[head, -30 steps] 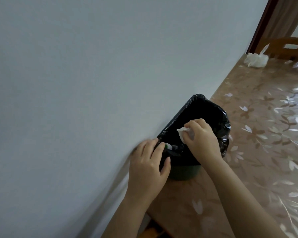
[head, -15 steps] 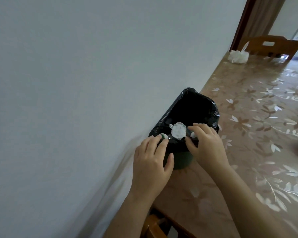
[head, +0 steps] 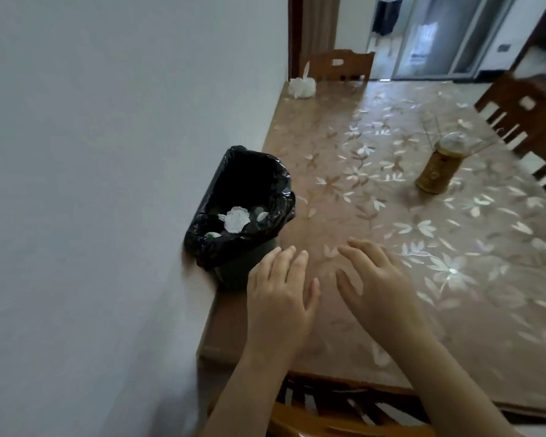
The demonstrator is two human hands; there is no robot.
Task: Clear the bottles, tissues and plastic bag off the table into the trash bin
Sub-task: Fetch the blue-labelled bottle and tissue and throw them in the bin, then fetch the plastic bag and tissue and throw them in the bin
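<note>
A small trash bin lined with a black bag stands on the table against the wall. Inside it lie a crumpled white tissue and bottle parts, one with a green cap. My left hand hovers just right of the bin's base, fingers apart and empty. My right hand is beside it over the table, also spread and empty. A white plastic bag sits at the far corner of the table near the wall.
The table has a glossy brown floral cover. A golden cylindrical holder with thin sticks stands mid-right. Wooden chairs sit at the far end, the right side and below me. The grey wall borders the left.
My right hand let go of the tissue, which now lies in the bin. Both hands drew back from the bin's rim to above the table. The view swung right, showing more table.
</note>
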